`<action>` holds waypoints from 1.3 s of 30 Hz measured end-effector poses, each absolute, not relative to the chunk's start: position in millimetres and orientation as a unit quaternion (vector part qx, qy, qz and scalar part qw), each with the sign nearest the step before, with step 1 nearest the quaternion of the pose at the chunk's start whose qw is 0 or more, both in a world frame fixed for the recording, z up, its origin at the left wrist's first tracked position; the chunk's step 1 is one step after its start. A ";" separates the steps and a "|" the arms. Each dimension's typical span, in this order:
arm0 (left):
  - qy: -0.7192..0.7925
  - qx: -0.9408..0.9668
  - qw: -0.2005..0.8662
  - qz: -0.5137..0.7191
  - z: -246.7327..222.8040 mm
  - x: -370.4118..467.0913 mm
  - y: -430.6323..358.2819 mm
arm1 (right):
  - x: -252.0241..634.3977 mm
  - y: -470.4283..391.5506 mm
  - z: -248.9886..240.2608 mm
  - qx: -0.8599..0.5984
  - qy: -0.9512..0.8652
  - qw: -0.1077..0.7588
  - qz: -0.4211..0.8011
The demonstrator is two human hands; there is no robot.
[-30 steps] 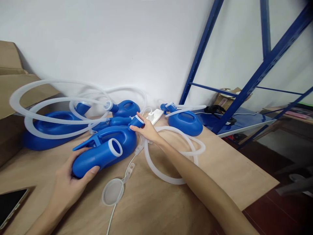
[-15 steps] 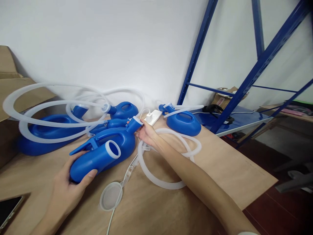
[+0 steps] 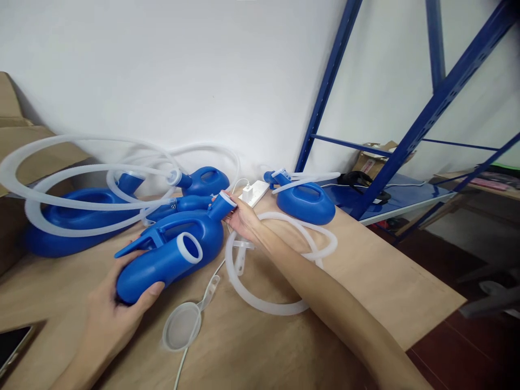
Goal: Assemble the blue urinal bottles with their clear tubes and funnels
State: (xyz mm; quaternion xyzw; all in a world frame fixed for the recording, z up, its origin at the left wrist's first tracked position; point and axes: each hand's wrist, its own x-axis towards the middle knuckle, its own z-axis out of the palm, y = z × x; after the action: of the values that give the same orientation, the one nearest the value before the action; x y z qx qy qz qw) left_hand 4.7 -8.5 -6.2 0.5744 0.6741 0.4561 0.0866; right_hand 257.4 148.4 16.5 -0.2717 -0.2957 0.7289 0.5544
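My left hand [image 3: 122,303] is wrapped round a blue plastic tube-shaped piece [image 3: 154,268] with a white-rimmed opening and a flat blue arm. Behind that piece lies a blue bottle [image 3: 209,233] with a handle. My right hand [image 3: 242,219] is at the bottle's neck [image 3: 222,206], its fingers partly hidden behind the white rim. A translucent hose [image 3: 260,306] lies coiled under my right forearm. A round translucent cap [image 3: 182,326] with a strap rests in front, over a white cable. Another translucent strap piece [image 3: 241,259] is below my right hand.
More blue bottles [image 3: 306,203] stand along the wall, several with looping hoses [image 3: 81,203]. A white power strip [image 3: 260,190] with a plug sits behind my right hand. Cardboard box [image 3: 38,151] at left, phone [image 3: 14,346] at lower left, blue metal shelf [image 3: 337,70] at right.
The translucent strap piece below my right hand now hangs or lies lower and shows more fully. Both hands keep their holds; the view has shifted slightly.
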 end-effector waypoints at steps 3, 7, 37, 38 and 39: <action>0.670 0.578 0.092 0.457 -8.5 1.1 -7.1 | 256.4 145.3 16.7 -0.274 -0.293 0.559 0.726; 0.663 0.580 0.090 0.465 -11.0 -2.0 -5.3 | 253.6 143.1 15.7 -0.271 -0.293 0.570 0.718; 0.614 0.622 -0.017 0.486 -23.4 -16.8 -7.7 | 287.4 66.4 127.3 -0.226 -0.893 0.218 0.322; 0.624 0.612 -0.022 0.486 -22.7 -16.0 -8.7 | 281.0 56.6 127.6 -0.198 -0.923 0.102 0.312; 0.637 0.597 -0.022 0.488 -21.6 -14.8 -9.6 | 272.5 48.4 124.6 -0.168 -0.939 0.007 0.300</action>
State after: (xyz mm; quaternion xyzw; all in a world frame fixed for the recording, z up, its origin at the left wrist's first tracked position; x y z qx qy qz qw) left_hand -14.8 -9.6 -21.6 0.5967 0.6370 0.4875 -0.0223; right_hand 272.5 48.4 124.6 -0.1676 -0.9391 0.2999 0.0069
